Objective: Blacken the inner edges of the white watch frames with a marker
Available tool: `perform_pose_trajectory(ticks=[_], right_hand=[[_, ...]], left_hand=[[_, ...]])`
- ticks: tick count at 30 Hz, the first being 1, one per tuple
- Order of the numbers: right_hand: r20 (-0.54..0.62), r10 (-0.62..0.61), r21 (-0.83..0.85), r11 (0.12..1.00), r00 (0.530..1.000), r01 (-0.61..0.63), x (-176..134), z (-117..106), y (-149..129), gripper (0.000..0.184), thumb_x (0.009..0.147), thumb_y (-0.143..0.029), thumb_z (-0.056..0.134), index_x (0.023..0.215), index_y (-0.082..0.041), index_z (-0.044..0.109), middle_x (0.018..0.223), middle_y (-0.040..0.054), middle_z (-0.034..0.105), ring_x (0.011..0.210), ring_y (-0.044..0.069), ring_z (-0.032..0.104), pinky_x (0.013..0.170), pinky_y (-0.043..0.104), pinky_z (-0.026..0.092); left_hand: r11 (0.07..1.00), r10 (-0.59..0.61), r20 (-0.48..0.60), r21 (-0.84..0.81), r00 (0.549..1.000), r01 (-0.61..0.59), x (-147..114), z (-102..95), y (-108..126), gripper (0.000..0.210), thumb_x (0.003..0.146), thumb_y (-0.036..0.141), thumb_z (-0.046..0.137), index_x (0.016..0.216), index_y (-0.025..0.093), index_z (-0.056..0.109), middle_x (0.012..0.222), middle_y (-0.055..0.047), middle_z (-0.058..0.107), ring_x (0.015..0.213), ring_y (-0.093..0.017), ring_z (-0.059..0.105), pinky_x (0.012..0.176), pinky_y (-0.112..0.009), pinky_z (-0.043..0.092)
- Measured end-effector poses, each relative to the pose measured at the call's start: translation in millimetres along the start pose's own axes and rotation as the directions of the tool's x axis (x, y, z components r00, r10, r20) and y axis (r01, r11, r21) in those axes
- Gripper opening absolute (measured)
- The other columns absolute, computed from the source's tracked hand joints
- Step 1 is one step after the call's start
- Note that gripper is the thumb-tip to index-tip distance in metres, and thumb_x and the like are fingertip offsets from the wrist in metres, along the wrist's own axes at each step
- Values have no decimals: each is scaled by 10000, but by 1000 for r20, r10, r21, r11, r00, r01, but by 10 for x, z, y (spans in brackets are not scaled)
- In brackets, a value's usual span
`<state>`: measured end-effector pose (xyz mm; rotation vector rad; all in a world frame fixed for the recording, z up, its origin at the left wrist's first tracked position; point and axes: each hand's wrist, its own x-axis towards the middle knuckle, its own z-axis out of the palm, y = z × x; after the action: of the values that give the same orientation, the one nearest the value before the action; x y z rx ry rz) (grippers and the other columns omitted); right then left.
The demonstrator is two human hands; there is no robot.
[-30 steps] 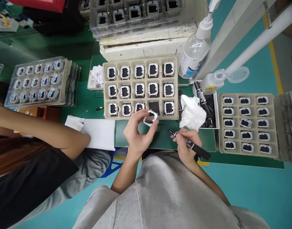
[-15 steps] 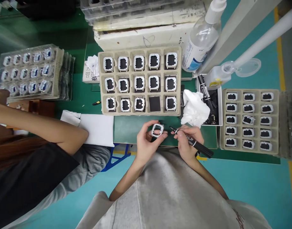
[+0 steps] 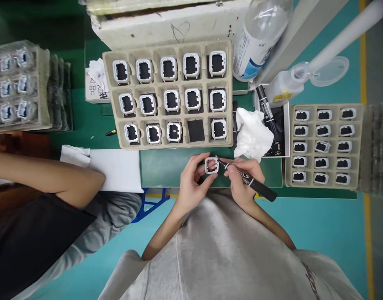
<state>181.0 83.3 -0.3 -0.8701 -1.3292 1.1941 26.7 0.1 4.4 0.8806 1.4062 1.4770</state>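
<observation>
My left hand (image 3: pixel 194 183) grips a small white watch case frame (image 3: pixel 206 166) between thumb and fingers, close to the table edge. Black marker (image 3: pixel 256 187) in my right hand (image 3: pixel 243 179), its narrow tip pointing left at the frame's upper right corner; the tip looks to be touching or almost touching it. Just beyond my hands lies a beige tray (image 3: pixel 175 146) of similar white frames over dark inserts. One front-row compartment holds only a dark square insert (image 3: pixel 196 131).
A crumpled white tissue (image 3: pixel 253 135) and a box of markers (image 3: pixel 287 137) sit right of the tray, a clear bottle (image 3: pixel 256 46) behind. Another filled tray (image 3: pixel 331 187) stands far right. At left are a co-worker's arm (image 3: pixel 47 168), a white cloth (image 3: pixel 116 171) and stacked trays (image 3: pixel 44 91).
The marker tip has come up to the watch case frame, which my left hand has turned to face the camera more and shifted slightly right. The view has moved a little.
</observation>
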Motion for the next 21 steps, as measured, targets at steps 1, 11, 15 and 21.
perform_pose_trajectory(ticks=[1, 11, 15, 21], right_hand=[[9, 0, 2, 1000, 1000, 0, 4, 1, -3, 154, 1165, -356, 890, 1150, -346, 737, 819, -51, 794, 935, 271, 934, 924, 486, 810], [57, -200, -111, 972, 978, 206, 65, 62, -68, 106, 1148, -244, 840, 1116, -321, 775, 843, -33, 859, 934, 275, 979, 876, 450, 860], [84, -222, -157, 960, 971, 233, 86, 59, -112, 119, 1137, -201, 821, 1129, -316, 790, 897, -6, 894, 965, 296, 991, 842, 442, 856], [96, -232, -191, 950, 968, 247, 85, 45, -143, 127, 1126, -188, 819, 1126, -313, 801, 941, 11, 916, 971, 297, 989, 843, 436, 853]], left_hand=[[1000, -12, -9, 28, 1000, 13, -4, 6, -6, 538, 1118, 434, 992, 1589, 304, 766, 1475, -97, 833, 1348, -287, 936, 1256, -433, 766], [952, 113, 12, 287, 994, -111, 10, 34, 89, 436, 1178, 372, 901, 1586, 276, 780, 1400, -86, 946, 1216, -256, 975, 1097, -353, 812], [937, 117, 3, 330, 993, -112, 10, 38, 93, 362, 1180, 385, 894, 1514, 272, 815, 1380, -81, 953, 1199, -258, 975, 1074, -359, 818], [933, 154, 5, 329, 988, -147, 17, 63, 111, 326, 1181, 296, 875, 1503, 269, 826, 1360, -62, 963, 1177, -227, 977, 1076, -308, 803]])
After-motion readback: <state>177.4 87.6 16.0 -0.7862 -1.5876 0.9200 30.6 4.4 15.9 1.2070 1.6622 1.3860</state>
